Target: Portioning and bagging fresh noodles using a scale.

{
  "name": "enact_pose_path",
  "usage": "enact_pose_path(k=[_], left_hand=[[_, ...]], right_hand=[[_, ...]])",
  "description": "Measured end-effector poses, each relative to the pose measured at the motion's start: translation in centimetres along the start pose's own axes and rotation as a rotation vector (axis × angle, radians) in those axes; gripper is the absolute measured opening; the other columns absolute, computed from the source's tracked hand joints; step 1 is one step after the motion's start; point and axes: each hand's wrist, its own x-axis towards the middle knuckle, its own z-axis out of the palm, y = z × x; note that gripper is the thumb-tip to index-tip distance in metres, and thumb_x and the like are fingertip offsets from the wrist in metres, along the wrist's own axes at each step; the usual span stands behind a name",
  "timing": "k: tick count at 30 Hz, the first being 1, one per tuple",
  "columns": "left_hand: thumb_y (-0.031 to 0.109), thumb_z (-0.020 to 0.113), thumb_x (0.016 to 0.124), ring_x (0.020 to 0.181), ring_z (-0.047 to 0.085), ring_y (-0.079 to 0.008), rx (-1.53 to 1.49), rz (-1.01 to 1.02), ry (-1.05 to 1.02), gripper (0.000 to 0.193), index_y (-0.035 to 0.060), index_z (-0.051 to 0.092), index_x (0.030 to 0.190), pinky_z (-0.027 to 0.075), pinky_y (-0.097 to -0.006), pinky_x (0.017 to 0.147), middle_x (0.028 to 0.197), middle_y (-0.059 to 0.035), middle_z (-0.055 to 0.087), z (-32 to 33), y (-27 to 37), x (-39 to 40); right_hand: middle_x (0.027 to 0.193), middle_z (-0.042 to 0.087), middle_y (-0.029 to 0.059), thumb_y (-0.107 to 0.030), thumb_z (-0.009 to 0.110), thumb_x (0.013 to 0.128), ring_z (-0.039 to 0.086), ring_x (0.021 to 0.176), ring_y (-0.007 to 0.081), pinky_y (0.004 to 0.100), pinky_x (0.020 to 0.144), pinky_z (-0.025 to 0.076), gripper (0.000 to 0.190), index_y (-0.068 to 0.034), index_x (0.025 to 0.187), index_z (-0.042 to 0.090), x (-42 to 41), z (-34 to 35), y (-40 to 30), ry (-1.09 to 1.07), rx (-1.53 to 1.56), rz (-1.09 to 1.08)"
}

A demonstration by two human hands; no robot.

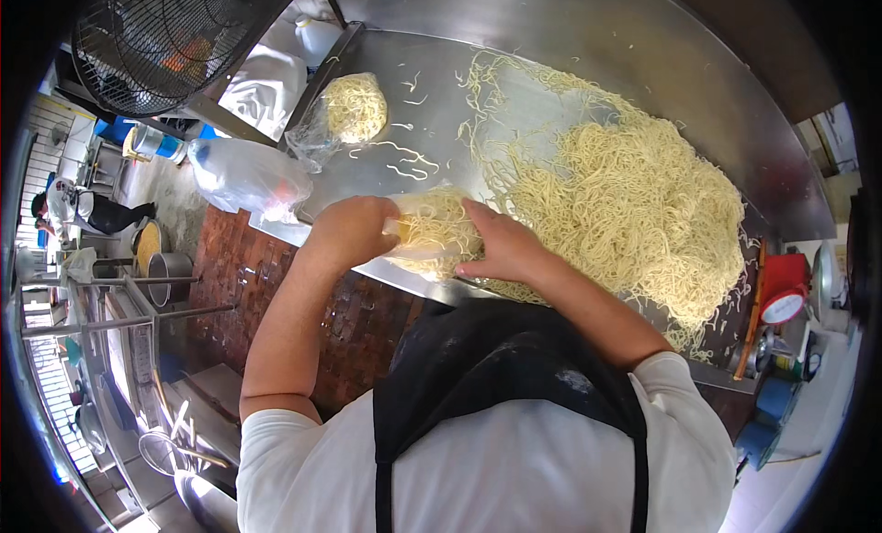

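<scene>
A clear plastic bag of noodles [437,233] lies near the front edge of the steel worktable, between my two hands. My left hand [358,231] grips the bag's left end with its fingers curled in. Around the right end, my right hand [506,247] cups the bag, thumb and fingers spread along its side. A large heap of loose yellow noodles [634,209] covers the right part of the steel worktable [427,64]. Farther back on the left sits another filled plastic bag of noodles [358,107], its loose plastic end towards the left.
Stray noodles [410,164] lie behind my hands. A bundle of clear plastic bags [244,178] hangs at the table's left corner, below a black fan [162,47]. At the right stands a red scale [784,292]. Another person [86,205] is in the far left background.
</scene>
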Motion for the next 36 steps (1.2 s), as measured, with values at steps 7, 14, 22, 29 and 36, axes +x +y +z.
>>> enact_pose_path(k=[7,14,22,29,36], left_hand=[[0.033,0.062,0.095,0.077,0.062,-0.0165,-1.069,0.147,0.214,0.034,0.0050,0.069,0.113,0.049,-0.0288,0.071,0.088,-0.0046,0.068,4.7,2.1,2.5],[0.030,0.062,0.096,0.060,0.041,-0.0027,-1.141,0.013,0.094,0.030,0.0059,0.062,0.079,0.034,-0.0229,0.053,0.064,0.0074,0.048,7.0,3.8,3.8],[0.027,0.069,0.085,0.054,0.054,-0.0204,-0.572,-0.056,0.283,0.032,0.0046,0.054,0.067,0.041,-0.0378,0.054,0.057,-0.0069,0.055,3.3,-0.4,1.0],[0.018,0.069,0.084,0.056,0.053,-0.0169,-0.418,0.046,0.351,0.023,0.0041,0.067,0.103,0.042,-0.0345,0.055,0.067,-0.0087,0.060,2.5,-0.5,-0.9],[0.011,0.051,0.100,0.091,0.062,-0.0105,-1.018,0.251,0.430,0.025,-0.0010,0.063,0.119,0.048,-0.0247,0.083,0.098,-0.0103,0.069,2.8,1.9,-1.3]], right_hand=[[0.090,0.070,0.0133,-0.029,0.065,0.083,0.068,0.085,0.0314,0.0421,0.076,0.053,0.026,-0.010,0.099,0.071,0.6,-4.5,-0.3,-0.262,0.156,0.160],[0.069,0.062,0.0028,-0.033,0.066,0.091,0.052,0.063,0.0105,0.0276,0.060,0.044,0.030,-0.003,0.090,0.070,1.1,-4.7,-2.0,-0.188,0.566,0.096],[0.067,0.061,0.0083,-0.046,0.065,0.088,0.057,0.062,0.0197,0.0333,0.059,0.046,0.042,-0.005,0.082,0.068,-0.7,-6.5,3.2,0.188,0.336,0.432],[0.081,0.067,0.0156,-0.026,0.069,0.086,0.065,0.074,0.0277,0.0379,0.069,0.051,0.024,-0.002,0.089,0.068,1.6,-7.0,-3.3,0.048,0.166,0.085],[0.095,0.068,0.0206,-0.031,0.062,0.088,0.063,0.091,0.0395,0.0464,0.083,0.050,0.031,-0.002,0.099,0.069,3.9,-1.8,-6.1,-0.117,-0.092,-0.209]])
